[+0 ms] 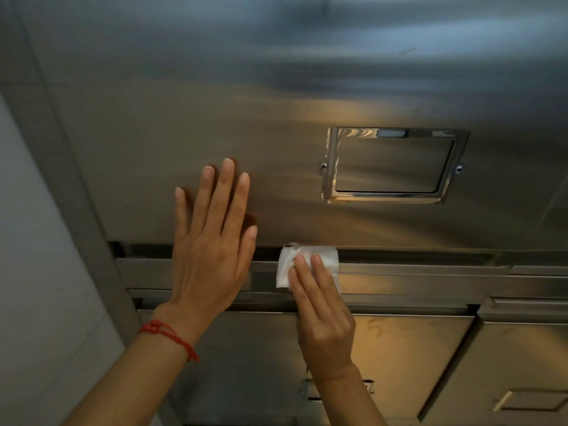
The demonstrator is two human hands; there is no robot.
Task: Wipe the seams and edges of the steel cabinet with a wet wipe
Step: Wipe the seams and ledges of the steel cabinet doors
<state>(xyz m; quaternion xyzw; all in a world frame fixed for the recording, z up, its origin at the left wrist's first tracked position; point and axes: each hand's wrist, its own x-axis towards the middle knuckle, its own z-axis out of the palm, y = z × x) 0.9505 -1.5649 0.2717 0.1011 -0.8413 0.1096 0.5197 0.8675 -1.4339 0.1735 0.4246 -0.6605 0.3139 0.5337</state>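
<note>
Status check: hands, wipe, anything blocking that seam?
Left hand flat on brushed steel cabinet door. Right hand presses white wet wipe with straight fingers on horizontal seam. Seam unobstructed.

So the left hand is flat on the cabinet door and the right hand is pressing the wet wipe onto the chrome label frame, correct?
Not quite. The head view shows the right hand pressing the wet wipe onto the seam below the cabinet door, not the chrome label frame, which sits untouched higher up. The left hand is indeed flat on the door.
</note>
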